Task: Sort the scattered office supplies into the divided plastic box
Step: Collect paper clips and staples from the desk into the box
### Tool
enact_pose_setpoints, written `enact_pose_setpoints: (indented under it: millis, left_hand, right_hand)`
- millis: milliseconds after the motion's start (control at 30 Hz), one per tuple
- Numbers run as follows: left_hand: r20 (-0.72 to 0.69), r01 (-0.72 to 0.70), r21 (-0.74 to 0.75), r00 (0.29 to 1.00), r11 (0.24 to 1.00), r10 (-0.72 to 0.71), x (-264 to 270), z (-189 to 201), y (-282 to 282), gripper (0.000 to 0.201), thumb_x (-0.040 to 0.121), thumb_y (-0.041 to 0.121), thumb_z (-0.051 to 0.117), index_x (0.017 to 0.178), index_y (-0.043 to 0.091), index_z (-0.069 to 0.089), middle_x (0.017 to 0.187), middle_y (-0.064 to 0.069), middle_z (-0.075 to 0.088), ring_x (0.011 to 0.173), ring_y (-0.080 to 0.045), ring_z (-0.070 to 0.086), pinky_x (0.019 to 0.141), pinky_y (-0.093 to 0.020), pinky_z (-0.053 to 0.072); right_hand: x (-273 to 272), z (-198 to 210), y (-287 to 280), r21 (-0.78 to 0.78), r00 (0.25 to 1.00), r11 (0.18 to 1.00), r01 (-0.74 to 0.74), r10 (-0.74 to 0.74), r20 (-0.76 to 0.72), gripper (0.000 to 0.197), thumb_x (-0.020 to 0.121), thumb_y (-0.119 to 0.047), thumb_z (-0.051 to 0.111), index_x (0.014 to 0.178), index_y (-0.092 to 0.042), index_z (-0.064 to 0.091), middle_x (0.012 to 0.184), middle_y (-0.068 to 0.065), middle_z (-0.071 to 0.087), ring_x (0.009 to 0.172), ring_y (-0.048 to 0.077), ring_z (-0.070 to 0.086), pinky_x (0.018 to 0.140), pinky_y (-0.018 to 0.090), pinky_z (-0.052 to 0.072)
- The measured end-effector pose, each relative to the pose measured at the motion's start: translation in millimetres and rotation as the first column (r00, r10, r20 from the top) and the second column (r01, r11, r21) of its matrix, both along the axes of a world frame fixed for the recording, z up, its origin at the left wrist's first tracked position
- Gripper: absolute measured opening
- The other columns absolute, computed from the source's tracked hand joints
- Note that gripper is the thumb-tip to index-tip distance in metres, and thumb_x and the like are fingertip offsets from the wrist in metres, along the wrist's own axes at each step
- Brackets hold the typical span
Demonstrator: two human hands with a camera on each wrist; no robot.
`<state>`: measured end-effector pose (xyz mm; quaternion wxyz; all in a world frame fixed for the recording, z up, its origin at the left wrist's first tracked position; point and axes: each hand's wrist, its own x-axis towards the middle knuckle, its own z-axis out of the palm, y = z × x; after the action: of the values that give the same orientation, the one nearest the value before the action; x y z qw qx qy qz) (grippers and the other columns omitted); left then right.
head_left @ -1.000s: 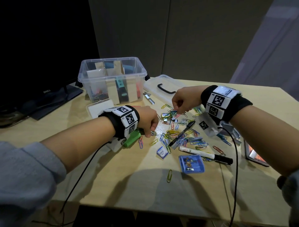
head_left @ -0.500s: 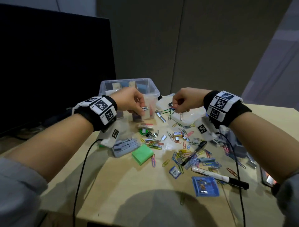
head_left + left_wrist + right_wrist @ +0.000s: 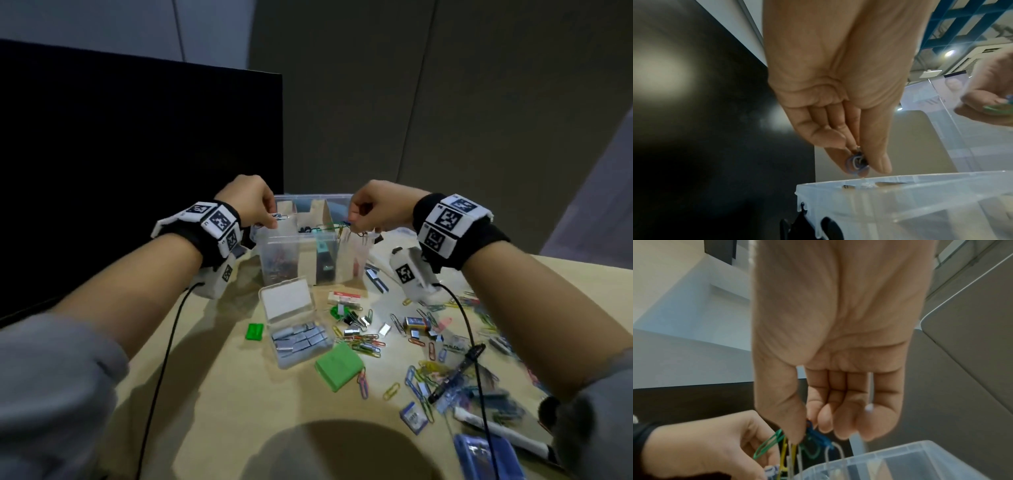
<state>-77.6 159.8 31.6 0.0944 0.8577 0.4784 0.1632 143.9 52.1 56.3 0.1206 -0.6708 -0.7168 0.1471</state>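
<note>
Box (image 3: 294, 236) — both hands' fingers pinching paperclips | compartment contents blurred

Grey panel walls (image 3: 445, 102); black monitor (image 3: 137, 154); tan table (image 3: 239, 411).

Clear divided plastic box (image 3: 310, 255): contents of most compartments unreadable through the cloudy walls and cardboard dividers; the coloured clutter in the left one is too small to identify. Small bluish clip bundle (image 3: 856, 163) pinched in the left hand (image 3: 838, 91): fingers cover most of it, count unclear. Tangle of coloured paper clips (image 3: 797, 446) under the right hand (image 3: 838, 345): motion-blurred, lower ends cut off by the frame edge. Thin white stick (image 3: 870, 394) against the right palm: cannot tell what it is. Blue flat plastic case (image 3: 486, 457) on the bench (image 3: 239, 411): cropped at the bottom edge. Black marker (image 3: 457, 375) and the clips around it: smeared.
</note>
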Motion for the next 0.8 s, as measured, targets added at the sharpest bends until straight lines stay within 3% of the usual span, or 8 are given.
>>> enact_pose_setpoints:
  millis: [133,233,300,400,533,667,800]
  left_hand:
    - [0.010,-0.004,0.002,1.000,1.000,0.004,8.9,-8.9,10.1,0.014,0.075,0.021,0.082,0.081,0.016,0.070,0.085,-0.001,0.069,0.082,-0.015,0.065,0.080,-0.034,0.055]
    - [0.029,0.006,-0.018,1.000,1.000,-0.006,9.5,-19.4,14.1,0.032,0.077,0.026,0.080,0.105,0.018,0.070,0.100,0.002,0.068,0.092,-0.013,0.064,0.085,-0.034,0.055]
    - [0.049,-0.001,0.034,0.999,0.999,0.000,5.6,-24.8,15.7,0.048,0.079,0.026,0.078,0.123,0.018,0.061,0.117,0.000,0.063,0.104,-0.017,0.060,0.091,-0.035,0.052]
    - [0.097,-0.062,0.081,0.994,0.995,0.054,-5.7,-30.2,16.9,0.057,0.082,0.021,0.076,0.133,0.015,0.051,0.128,-0.006,0.055,0.114,-0.022,0.055,0.094,-0.036,0.050]
    - [0.184,-0.073,-0.044,0.980,0.996,0.080,-20.9,-41.4,19.4,0.051,0.085,0.023,0.072,0.130,0.014,0.050,0.119,-0.005,0.061,0.100,-0.018,0.061,0.085,-0.032,0.054]
    - [0.294,-0.059,-0.128,0.951,0.990,0.095,-27.9,-43.0,17.6,0.052,0.085,0.020,0.072,0.131,0.013,0.048,0.105,0.000,0.060,0.093,-0.013,0.060,0.079,-0.027,0.050]
    - [0.263,-0.030,-0.124,0.963,0.992,0.062,-28.8,-43.3,14.6,0.053,0.089,0.020,0.068,0.136,0.014,0.046,0.115,-0.001,0.061,0.101,-0.015,0.060,0.085,-0.028,0.050]
  right_hand:
    - [-15.0,9.6,21.6,0.040,0.999,0.999,-0.007,0.008,-0.037,0.005,0.084,-0.012,0.067,0.079,-0.011,0.065,0.073,0.000,0.063,0.063,0.010,0.058,0.064,0.023,0.053]
    - [-28.1,10.9,38.9,0.093,0.997,0.996,0.019,-0.012,-0.076,0.004,0.084,-0.012,0.066,0.082,-0.009,0.066,0.075,0.000,0.064,0.067,0.011,0.059,0.063,0.021,0.054]
    - [-38.5,10.4,49.1,0.132,0.994,0.990,0.046,-0.033,-0.101,0.007,0.084,-0.014,0.065,0.084,-0.006,0.067,0.076,0.000,0.064,0.065,0.010,0.058,0.058,0.019,0.052]
    - [-55.8,5.2,62.3,0.166,0.985,0.982,0.093,-0.066,-0.162,0.010,0.085,-0.015,0.065,0.082,-0.005,0.064,0.072,-0.001,0.060,0.061,0.009,0.056,0.053,0.018,0.048]
    - [-75.3,-10.9,78.0,0.195,0.961,0.963,0.185,-0.136,-0.240,0.014,0.085,-0.019,0.068,0.080,-0.009,0.060,0.075,0.003,0.058,0.064,0.013,0.052,0.055,0.021,0.047]
    - [-94.1,-28.6,89.3,0.163,0.949,0.952,0.260,-0.222,-0.222,0.017,0.082,-0.023,0.070,0.087,-0.009,0.062,0.086,0.007,0.062,0.074,0.017,0.059,0.061,0.028,0.052]
    - [-103.2,-40.6,93.8,0.148,0.949,0.939,0.309,-0.294,-0.115,0.021,0.082,-0.023,0.070,0.094,-0.009,0.061,0.093,0.008,0.063,0.082,0.021,0.063,0.070,0.032,0.056]
